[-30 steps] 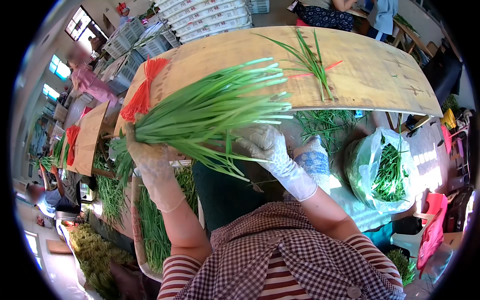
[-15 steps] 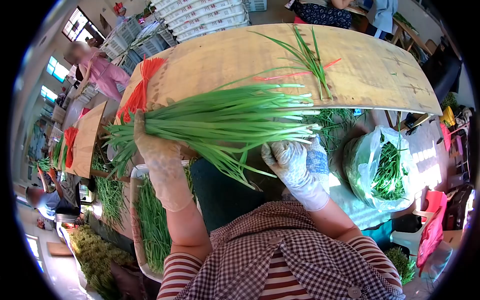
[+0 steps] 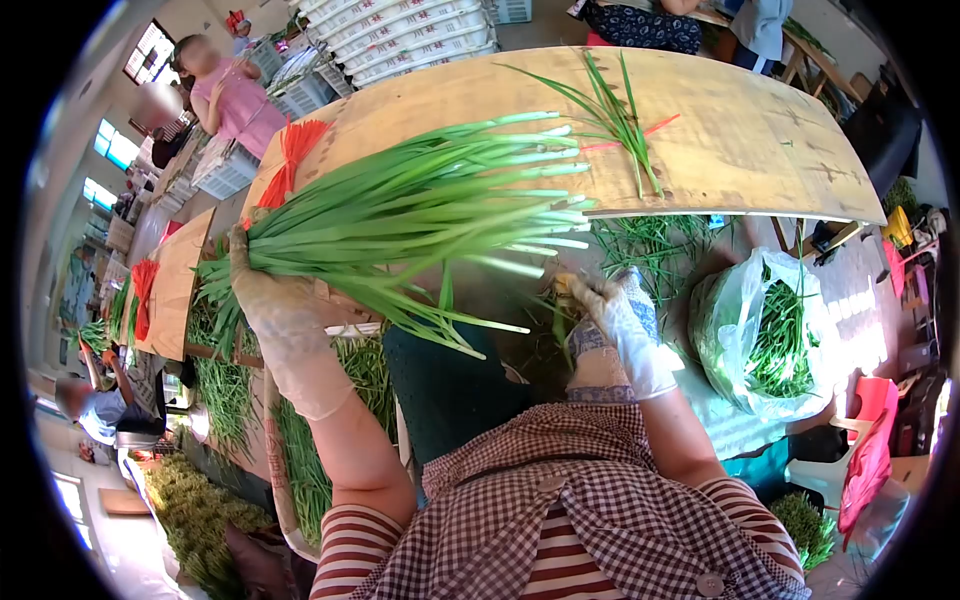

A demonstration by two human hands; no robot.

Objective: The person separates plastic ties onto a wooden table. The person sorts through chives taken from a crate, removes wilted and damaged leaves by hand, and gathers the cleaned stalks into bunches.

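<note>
A large bunch of long green stalks (image 3: 400, 205) fans out above the table's near edge, its pale ends pointing right. My left hand (image 3: 275, 290), in a whitish glove, grips the leafy end at the left. My gloved right hand (image 3: 610, 315) is below and right of the pale ends, apart from the bunch, its fingers closed around a few thin, blurred green leaves (image 3: 562, 325). On the wooden table (image 3: 740, 120) lies a small group of stalks (image 3: 622, 120) across a red tie. Red ties (image 3: 298, 150) hang in a bundle at the table's left end.
A clear plastic bag (image 3: 725, 330) of greens stands at the right, near a red chair (image 3: 868, 420). A bin (image 3: 275, 450) of greens is at lower left. Stacked white crates (image 3: 400, 35) stand behind the table. Other people are at the left and upper right.
The bunch's pale ends have spread and moved up and left. My right hand has moved away from them and now holds loose leaves. A person in pink at the upper left has moved right.
</note>
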